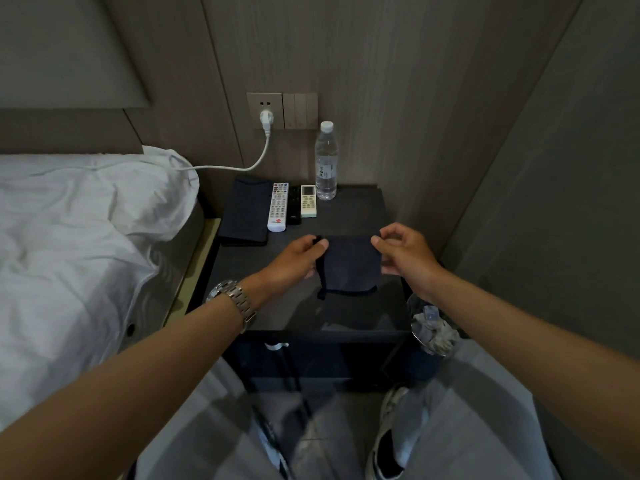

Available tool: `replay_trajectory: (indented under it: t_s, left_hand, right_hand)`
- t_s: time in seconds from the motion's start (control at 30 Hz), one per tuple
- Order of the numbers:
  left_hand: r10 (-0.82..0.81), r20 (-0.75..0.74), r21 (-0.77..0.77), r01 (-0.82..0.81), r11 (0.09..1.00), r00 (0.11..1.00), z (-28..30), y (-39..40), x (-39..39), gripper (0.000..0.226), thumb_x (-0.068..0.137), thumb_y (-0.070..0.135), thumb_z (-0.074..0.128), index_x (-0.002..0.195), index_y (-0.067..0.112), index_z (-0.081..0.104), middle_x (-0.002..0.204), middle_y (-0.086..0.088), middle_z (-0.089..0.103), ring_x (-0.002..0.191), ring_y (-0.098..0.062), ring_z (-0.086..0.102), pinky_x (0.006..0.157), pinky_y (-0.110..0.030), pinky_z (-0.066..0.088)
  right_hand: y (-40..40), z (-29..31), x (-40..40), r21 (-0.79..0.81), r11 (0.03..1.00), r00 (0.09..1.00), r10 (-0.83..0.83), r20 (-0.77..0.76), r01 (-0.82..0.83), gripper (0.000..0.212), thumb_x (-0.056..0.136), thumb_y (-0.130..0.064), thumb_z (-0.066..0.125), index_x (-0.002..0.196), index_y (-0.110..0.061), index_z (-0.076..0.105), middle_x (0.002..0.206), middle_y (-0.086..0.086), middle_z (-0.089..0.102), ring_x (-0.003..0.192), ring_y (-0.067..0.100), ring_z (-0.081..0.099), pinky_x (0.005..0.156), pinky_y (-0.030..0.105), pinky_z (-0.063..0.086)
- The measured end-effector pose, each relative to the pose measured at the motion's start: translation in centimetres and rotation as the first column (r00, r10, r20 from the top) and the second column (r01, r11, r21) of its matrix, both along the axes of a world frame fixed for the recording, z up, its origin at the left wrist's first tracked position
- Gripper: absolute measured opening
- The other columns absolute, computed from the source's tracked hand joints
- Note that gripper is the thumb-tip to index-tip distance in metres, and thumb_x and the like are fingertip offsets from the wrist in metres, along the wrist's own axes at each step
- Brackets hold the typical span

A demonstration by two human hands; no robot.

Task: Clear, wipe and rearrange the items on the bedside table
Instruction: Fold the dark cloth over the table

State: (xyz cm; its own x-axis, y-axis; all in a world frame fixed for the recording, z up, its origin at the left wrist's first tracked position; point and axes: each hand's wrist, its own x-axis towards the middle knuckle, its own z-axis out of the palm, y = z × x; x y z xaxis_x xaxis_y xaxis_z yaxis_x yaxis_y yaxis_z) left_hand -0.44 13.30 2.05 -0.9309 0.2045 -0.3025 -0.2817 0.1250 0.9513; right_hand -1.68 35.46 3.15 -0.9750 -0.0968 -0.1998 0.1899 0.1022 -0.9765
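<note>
A dark blue cloth (349,265) hangs folded just above the dark bedside table (360,213). My left hand (298,252) pinches its upper left corner and my right hand (403,252) pinches its upper right corner. Along the back of the table lie a dark flat folder (246,213), a white remote (278,206), a thin black remote (294,206) and a small cream remote (308,200), side by side. A clear water bottle (326,161) stands upright behind them near the wall.
A bed with white bedding (69,237) runs along the left. A white plug and cable (266,133) hang from the wall socket above the table. A bin with crumpled waste (431,327) sits at the table's right front corner. My shoe (388,441) is on the floor below.
</note>
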Motion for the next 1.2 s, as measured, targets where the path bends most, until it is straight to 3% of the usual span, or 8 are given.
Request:
replay_trajectory:
  t_s: [0.13, 0.23, 0.37, 0.47, 0.57, 0.77, 1.07, 1.2]
  left_hand:
    - [0.006, 0.069, 0.128, -0.014, 0.992, 0.998, -0.6, 1.2, 0.4, 0.015, 0.100, 0.029, 0.056, 0.113, 0.021, 0.055, 0.119, 0.000, 0.069, 0.105, -0.017, 0.070, 0.082, -0.034, 0.058]
    - [-0.084, 0.074, 0.205, 0.067, 0.976, 0.994, -1.2, 0.9, 0.6, 0.045, 0.089, 0.013, 0.071, 0.129, 0.020, 0.051, 0.122, -0.004, 0.070, 0.113, -0.024, 0.067, 0.095, -0.047, 0.055]
    - [-0.001, 0.090, 0.222, -0.019, 0.975, 0.996, -2.4, 1.0, -0.2, 0.058, 0.087, -0.006, 0.067, 0.137, 0.016, 0.047, 0.125, -0.015, 0.067, 0.116, -0.030, 0.065, 0.102, -0.053, 0.050]
    - [0.069, 0.138, 0.294, -0.107, 0.950, 0.988, -3.2, 1.3, -1.3, 0.054, 0.090, -0.012, 0.059, 0.135, 0.014, 0.046, 0.121, -0.018, 0.068, 0.106, -0.027, 0.070, 0.087, -0.041, 0.059]
    - [0.169, 0.153, 0.182, -0.196, 0.964, 0.974, -4.5, 1.7, -3.0, 0.051, 0.089, -0.012, 0.061, 0.128, 0.017, 0.046, 0.113, -0.017, 0.070, 0.083, -0.018, 0.073, 0.065, -0.030, 0.059]
    - [0.267, 0.128, 0.008, -0.270, 0.963, 0.955, -7.0, 3.3, -7.2, 0.067, 0.084, -0.006, 0.070, 0.140, 0.016, 0.041, 0.108, -0.005, 0.070, 0.105, -0.024, 0.067, 0.089, -0.042, 0.056]
    - [0.227, -0.264, -0.199, -0.283, 0.938, 0.937, -7.4, 6.4, -17.9, 0.060, 0.075, -0.023, 0.062, 0.128, 0.004, 0.055, 0.118, -0.004, 0.059, 0.113, -0.022, 0.060, 0.078, -0.005, 0.049]
    - [0.176, -0.371, -0.290, -0.294, 0.911, 0.912, -7.6, 6.7, -22.9, 0.057, 0.076, -0.011, 0.066, 0.127, 0.014, 0.059, 0.125, -0.007, 0.063, 0.116, -0.023, 0.061, 0.100, -0.034, 0.052]
  right_hand:
    - [-0.5, -0.3, -0.1, -0.005, 0.991, 0.991, -0.131, 0.025, 0.131, 0.010, 0.097, -0.018, 0.062, 0.088, -0.021, 0.056, 0.073, -0.009, 0.065, 0.064, 0.007, 0.059, 0.049, 0.020, 0.045]
    - [0.0, -0.9, -0.6, -0.037, 0.978, 0.976, -0.205, 0.073, 0.208, 0.005, 0.095, -0.020, 0.064, 0.092, -0.019, 0.060, 0.083, -0.003, 0.066, 0.072, 0.011, 0.062, 0.054, 0.024, 0.047]
    - [1.1, -1.6, -0.3, -0.139, 0.989, 0.989, -0.030, 0.147, 0.051, 0.024, 0.091, -0.018, 0.070, 0.114, -0.022, 0.062, 0.095, 0.002, 0.070, 0.082, 0.012, 0.068, 0.069, 0.028, 0.057]
    - [2.0, -2.9, -0.2, -0.128, 0.986, 0.978, 0.130, 0.160, -0.110, 0.056, 0.087, -0.007, 0.073, 0.133, -0.030, 0.053, 0.111, 0.006, 0.069, 0.100, 0.016, 0.071, 0.079, 0.028, 0.058]
    - [2.2, -4.2, -0.9, -0.050, 0.988, 0.978, 0.154, 0.137, -0.149, 0.069, 0.085, 0.005, 0.070, 0.142, -0.029, 0.047, 0.105, 0.005, 0.063, 0.094, 0.013, 0.068, 0.078, 0.028, 0.058]
    - [1.9, -6.3, -5.4, 0.018, 1.000, 0.987, 0.005, 0.160, -0.008, 0.062, 0.083, 0.011, 0.068, 0.137, -0.016, 0.054, 0.097, 0.003, 0.064, 0.090, 0.013, 0.065, 0.066, 0.020, 0.057]
    - [2.0, -7.8, -17.0, 0.067, 0.990, 0.984, -0.132, 0.120, 0.125, 0.054, 0.085, 0.018, 0.059, 0.133, -0.005, 0.056, 0.106, 0.011, 0.064, 0.081, 0.008, 0.061, 0.054, 0.010, 0.050]
    - [1.8, -7.4, -22.1, 0.088, 0.983, 0.985, -0.165, 0.049, 0.160, 0.054, 0.086, 0.018, 0.056, 0.134, -0.006, 0.055, 0.108, 0.010, 0.063, 0.084, 0.010, 0.062, 0.056, 0.010, 0.050]
